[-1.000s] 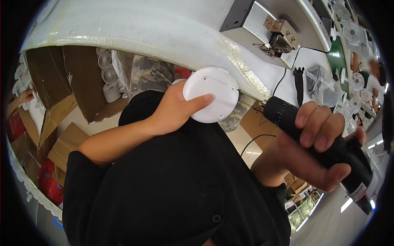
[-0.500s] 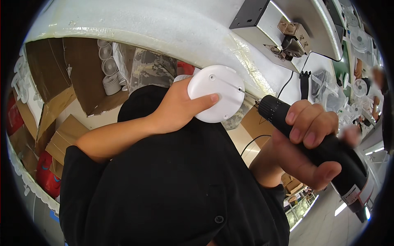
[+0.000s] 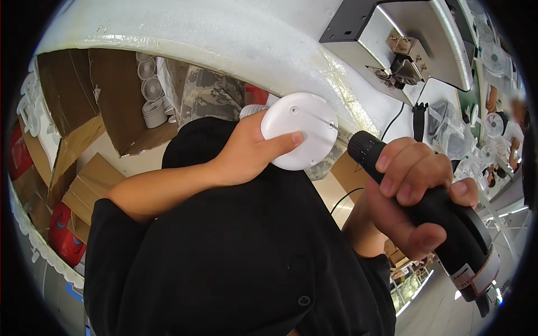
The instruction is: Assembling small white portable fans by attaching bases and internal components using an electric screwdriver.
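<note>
My left hand [image 3: 252, 147] grips a round white plastic base [image 3: 305, 147] by its left edge, the thumb lying across its face. Several recessed screw holes sit near the rim of this disc. A black electric screwdriver [image 3: 372, 154] lies slantwise in my right hand [image 3: 417, 182], its fingers wrapped round the body. The thin bit of the screwdriver points up and left and meets the disc at the hole on its right side. Whether a screw sits in that hole is too small to tell. Behind the disc, part of a white ribbed piece [image 3: 253, 110] shows.
A white-covered workbench [image 3: 224, 33] runs across the top, its edge taped. On it stands a metal fixture [image 3: 412, 50] with a black cable. Cardboard boxes [image 3: 112, 101] below the bench hold stacked white fan parts [image 3: 152, 101]. Clear plastic bags [image 3: 448, 129] and people are at the right.
The screwdriver's rear end has tilted slightly down and left in my right hand, its bit still at the right-hand hole. The view has shifted a little; my left hand keeps its hold.
</note>
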Demonstrator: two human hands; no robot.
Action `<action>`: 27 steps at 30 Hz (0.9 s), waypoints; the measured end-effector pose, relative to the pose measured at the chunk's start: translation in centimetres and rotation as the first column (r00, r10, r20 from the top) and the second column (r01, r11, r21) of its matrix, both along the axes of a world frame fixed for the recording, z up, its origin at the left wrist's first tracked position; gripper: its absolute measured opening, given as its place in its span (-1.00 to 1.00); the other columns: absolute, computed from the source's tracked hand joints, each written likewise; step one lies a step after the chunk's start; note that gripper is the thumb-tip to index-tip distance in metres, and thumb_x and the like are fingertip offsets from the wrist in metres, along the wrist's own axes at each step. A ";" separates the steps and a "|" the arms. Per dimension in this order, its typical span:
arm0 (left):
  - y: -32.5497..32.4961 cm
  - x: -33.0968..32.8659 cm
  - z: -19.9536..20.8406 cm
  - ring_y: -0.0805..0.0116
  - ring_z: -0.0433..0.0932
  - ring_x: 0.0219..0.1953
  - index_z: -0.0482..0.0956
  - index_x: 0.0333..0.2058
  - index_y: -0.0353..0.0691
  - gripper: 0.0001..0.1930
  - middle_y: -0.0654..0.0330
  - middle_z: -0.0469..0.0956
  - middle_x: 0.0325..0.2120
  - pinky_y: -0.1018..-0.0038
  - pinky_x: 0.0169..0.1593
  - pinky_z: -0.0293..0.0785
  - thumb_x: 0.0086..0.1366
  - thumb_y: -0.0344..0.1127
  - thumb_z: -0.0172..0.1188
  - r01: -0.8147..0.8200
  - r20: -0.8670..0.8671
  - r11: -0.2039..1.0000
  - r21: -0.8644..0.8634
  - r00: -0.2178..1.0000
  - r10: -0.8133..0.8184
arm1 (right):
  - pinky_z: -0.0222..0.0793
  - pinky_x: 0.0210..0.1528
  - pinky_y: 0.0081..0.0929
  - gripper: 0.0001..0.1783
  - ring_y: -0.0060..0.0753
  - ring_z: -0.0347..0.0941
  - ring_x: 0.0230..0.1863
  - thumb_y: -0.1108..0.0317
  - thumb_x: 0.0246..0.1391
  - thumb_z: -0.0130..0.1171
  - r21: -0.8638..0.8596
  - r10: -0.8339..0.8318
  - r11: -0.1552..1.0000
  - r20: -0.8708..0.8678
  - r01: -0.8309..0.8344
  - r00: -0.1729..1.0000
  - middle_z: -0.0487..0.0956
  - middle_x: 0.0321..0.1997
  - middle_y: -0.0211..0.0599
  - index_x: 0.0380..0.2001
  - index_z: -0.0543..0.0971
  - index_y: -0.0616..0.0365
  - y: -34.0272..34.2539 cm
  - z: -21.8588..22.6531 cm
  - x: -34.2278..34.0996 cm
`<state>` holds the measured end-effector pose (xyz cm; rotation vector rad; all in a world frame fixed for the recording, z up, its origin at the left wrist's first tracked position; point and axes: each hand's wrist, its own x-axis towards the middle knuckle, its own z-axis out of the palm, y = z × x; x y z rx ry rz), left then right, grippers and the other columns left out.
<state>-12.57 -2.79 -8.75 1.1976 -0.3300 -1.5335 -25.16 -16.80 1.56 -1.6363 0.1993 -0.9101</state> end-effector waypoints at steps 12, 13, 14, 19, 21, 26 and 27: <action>0.8 0.3 0.0 0.33 0.56 -0.25 0.40 -0.02 -0.47 -0.60 -0.02 0.55 -0.23 0.54 -0.16 0.53 0.21 -0.41 0.24 -0.131 0.047 0.988 0.077 0.991 0.128 | 0.33 -0.42 -0.44 -0.28 -0.61 0.30 -0.59 -0.16 0.06 0.06 -0.152 -0.144 0.969 0.293 0.194 0.945 0.40 -0.53 -0.53 0.25 0.28 -0.12 -0.8 4.0 -1.0; 0.9 0.7 0.3 0.32 0.56 -0.25 0.40 -0.02 -0.48 -0.59 -0.03 0.55 -0.23 0.54 -0.16 0.53 0.20 -0.41 0.25 -0.142 0.031 0.987 0.078 0.990 0.140 | 0.33 -0.42 -0.44 -0.28 -0.61 0.30 -0.59 -0.16 0.06 0.06 -0.161 -0.147 0.966 0.301 0.202 0.942 0.40 -0.53 -0.53 0.25 0.28 -0.12 -1.5 4.3 -0.8; 0.9 1.0 0.5 0.32 0.56 -0.25 0.39 -0.02 -0.49 -0.59 -0.03 0.54 -0.23 0.55 -0.16 0.53 0.20 -0.42 0.25 -0.155 0.015 0.985 0.082 0.988 0.154 | 0.33 -0.41 -0.44 -0.35 -0.61 0.31 -0.59 -0.15 0.06 0.04 -0.168 -0.184 0.956 0.297 0.241 0.937 0.40 -0.54 -0.53 0.17 0.33 -0.12 -2.3 4.6 -0.5; 1.8 1.9 0.4 0.33 0.56 -0.27 0.40 -0.04 -0.51 -0.60 -0.01 0.55 -0.26 0.57 -0.19 0.53 0.20 -0.41 0.25 -0.207 -0.062 0.974 0.094 0.975 0.213 | 0.30 -0.39 -0.39 -0.50 -0.57 0.32 -0.60 -0.12 0.06 -0.03 -0.158 -0.205 0.954 0.285 0.257 0.936 0.41 -0.56 -0.52 -0.01 0.42 -0.13 -4.7 3.9 0.5; 1.9 2.0 0.2 0.33 0.56 -0.28 0.40 -0.05 -0.52 -0.60 0.00 0.55 -0.27 0.58 -0.20 0.53 0.21 -0.40 0.25 -0.224 -0.084 0.969 0.104 0.969 0.233 | 0.29 -0.39 -0.39 -0.51 -0.57 0.32 -0.60 -0.12 0.06 -0.03 -0.150 -0.190 0.960 0.274 0.238 0.943 0.41 -0.56 -0.52 -0.01 0.43 -0.13 -5.4 3.6 0.6; 1.4 2.2 -0.3 0.35 0.58 -0.34 0.45 -0.11 -0.55 -0.63 -0.01 0.58 -0.32 0.59 -0.27 0.55 0.24 -0.35 0.23 -0.163 -0.098 0.978 0.130 0.979 0.177 | 0.27 -0.38 -0.41 -0.53 -0.58 0.30 -0.61 -0.10 0.05 -0.03 -0.095 -0.116 0.986 0.190 0.136 0.975 0.41 -0.56 -0.52 -0.05 0.45 -0.12 -6.0 4.1 1.1; 0.8 2.0 -0.2 0.36 0.58 -0.36 0.46 -0.12 -0.55 -0.64 -0.01 0.59 -0.33 0.59 -0.29 0.55 0.24 -0.33 0.22 -0.139 -0.062 0.983 0.117 0.987 0.147 | 0.25 -0.37 -0.43 -0.54 -0.60 0.29 -0.61 -0.09 0.05 -0.02 -0.071 -0.168 0.981 0.155 0.180 0.974 0.41 -0.56 -0.52 -0.06 0.46 -0.10 -5.7 4.6 1.0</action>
